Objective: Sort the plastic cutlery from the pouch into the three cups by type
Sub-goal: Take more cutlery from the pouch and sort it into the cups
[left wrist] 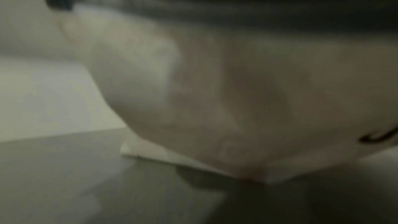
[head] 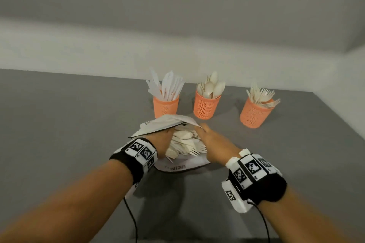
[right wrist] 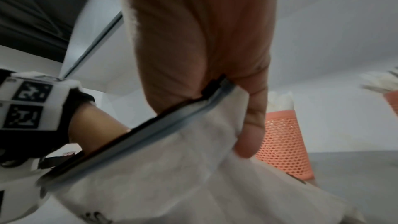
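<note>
Sorting well advanced: three orange mesh cups (head: 205,105) stocked, loose cutlery (head: 184,145) left in white zippered pouch (head: 167,122); right hand (head: 214,145) pinches its rim, left hand (head: 163,142) grip unclear.

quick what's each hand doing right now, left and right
Left hand: reaching into the pouch; its fingers are hidden, so cannot tell.
Right hand: fingers and thumb pinch the pouch's zipper edge, holding it open.
</note>
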{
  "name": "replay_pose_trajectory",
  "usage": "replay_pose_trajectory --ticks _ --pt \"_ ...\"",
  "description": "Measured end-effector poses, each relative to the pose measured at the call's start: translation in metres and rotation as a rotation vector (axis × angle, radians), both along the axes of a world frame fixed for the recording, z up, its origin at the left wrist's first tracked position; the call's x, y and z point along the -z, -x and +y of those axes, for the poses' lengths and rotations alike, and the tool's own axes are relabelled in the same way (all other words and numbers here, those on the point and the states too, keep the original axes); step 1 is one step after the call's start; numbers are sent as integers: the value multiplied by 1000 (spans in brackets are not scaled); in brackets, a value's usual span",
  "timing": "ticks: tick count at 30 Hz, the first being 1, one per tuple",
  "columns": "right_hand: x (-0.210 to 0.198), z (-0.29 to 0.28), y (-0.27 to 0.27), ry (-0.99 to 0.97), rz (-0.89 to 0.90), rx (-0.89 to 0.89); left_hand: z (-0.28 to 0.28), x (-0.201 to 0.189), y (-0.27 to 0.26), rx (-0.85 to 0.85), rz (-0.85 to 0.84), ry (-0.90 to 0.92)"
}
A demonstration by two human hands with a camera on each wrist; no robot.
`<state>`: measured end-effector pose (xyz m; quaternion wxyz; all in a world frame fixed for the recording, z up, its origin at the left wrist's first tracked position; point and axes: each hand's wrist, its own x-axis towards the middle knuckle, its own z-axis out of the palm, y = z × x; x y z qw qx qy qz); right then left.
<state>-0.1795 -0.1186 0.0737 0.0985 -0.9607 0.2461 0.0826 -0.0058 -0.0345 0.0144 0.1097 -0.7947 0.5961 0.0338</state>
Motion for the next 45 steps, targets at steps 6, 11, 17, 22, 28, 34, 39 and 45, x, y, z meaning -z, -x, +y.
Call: replay_pose_trajectory --ticks 6,11,17,22,28,34,39,45 --pt "23 -3 17 -61 -10 -18 -1 2 4 101 235 197" --pt "28 -7 33 -75 -81 -9 3 23 12 19 405 258" --pt "34 -25 57 -103 -419 -53 15 12 15 122 295 249" --pt "44 -35 64 -259 -697 -44 10 12 21 138 277 284" --pt "55 -27 61 -335 -699 -84 5 14 53 237 270 167" --pt "55 -44 69 -248 -757 21 15 5 50 80 384 314" --pt "53 -50 68 -243 -682 -2 22 -15 50 39 473 326" --pt "57 -62 74 -402 -667 -6 22 -18 70 129 594 313"
